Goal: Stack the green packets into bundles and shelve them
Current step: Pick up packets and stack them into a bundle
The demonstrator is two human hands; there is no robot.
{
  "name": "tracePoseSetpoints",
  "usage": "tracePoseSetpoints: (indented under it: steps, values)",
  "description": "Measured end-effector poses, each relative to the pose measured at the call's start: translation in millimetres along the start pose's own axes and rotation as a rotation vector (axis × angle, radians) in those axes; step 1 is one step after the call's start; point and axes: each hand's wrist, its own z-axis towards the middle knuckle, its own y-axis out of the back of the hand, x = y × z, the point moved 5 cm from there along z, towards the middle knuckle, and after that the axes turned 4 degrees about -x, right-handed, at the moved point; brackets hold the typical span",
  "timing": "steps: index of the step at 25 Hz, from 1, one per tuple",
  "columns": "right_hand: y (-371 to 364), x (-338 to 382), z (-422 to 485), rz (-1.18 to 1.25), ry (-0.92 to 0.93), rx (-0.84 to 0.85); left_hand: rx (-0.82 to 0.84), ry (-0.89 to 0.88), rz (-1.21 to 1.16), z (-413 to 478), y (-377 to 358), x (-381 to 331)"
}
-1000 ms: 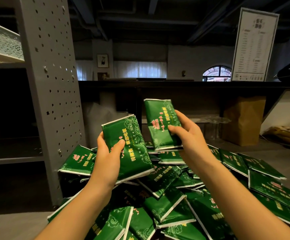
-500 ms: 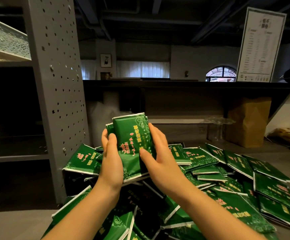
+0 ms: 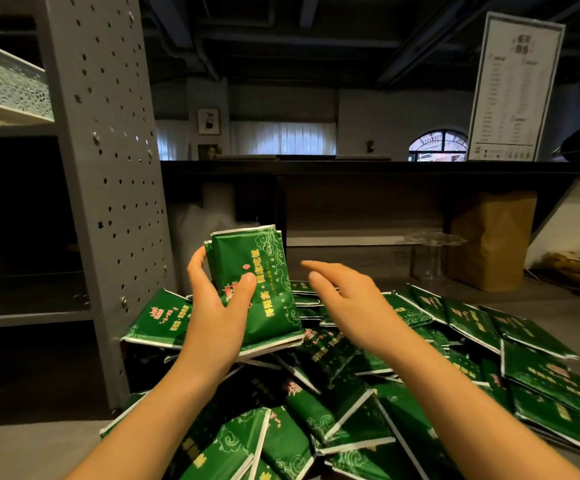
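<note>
My left hand (image 3: 217, 310) grips a small stack of green packets (image 3: 262, 271), held upright above the pile, thumb across the front and fingers behind. The stack shows two packet edges at its top. My right hand (image 3: 347, 299) hovers just right of the stack, fingers spread and relaxed, holding nothing. A loose heap of green packets (image 3: 368, 382) with white edges and pink and yellow print covers the surface below both arms.
A grey perforated shelf post (image 3: 108, 168) stands at the left, with a dark shelf level (image 3: 29, 317) beside it. Behind the heap are a brown paper bag (image 3: 493, 240), a clear glass stand (image 3: 430, 251) and a long dark counter (image 3: 385, 166).
My right hand laid its packet onto the one in my left hand, pressed the two together, then let go and moved away to the right. The left hand keeps the stack.
</note>
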Motion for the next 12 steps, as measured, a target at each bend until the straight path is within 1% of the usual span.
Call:
tracePoseSetpoints:
  steps: [1,3,5,7,9,12]
  values:
    - [5.3,-13.9,3.0,-0.138,-0.08,0.004,0.003,0.007,0.007,0.1,0.5,-0.4]
    - [8.9,-40.6,4.4,-0.436,-0.253,0.063,0.012,0.007,0.031,-0.4,0.4,-2.0]
    - [3.6,-58.9,1.3,-0.597,-0.376,0.128,0.016,0.001,0.052,-1.9,-0.4,-3.3]
    - [-3.4,-68.9,-0.8,-0.633,-0.414,0.158,0.024,-0.006,0.063,-3.5,-1.8,-3.6]
    - [-6.7,-72.7,-1.0,-0.647,-0.414,0.179,0.035,-0.017,0.073,-4.8,-3.3,-4.4]
    - [-2.8,-72.9,0.6,-0.562,-0.413,0.219,0.03,-0.027,0.049,-5.7,-4.4,-5.8]
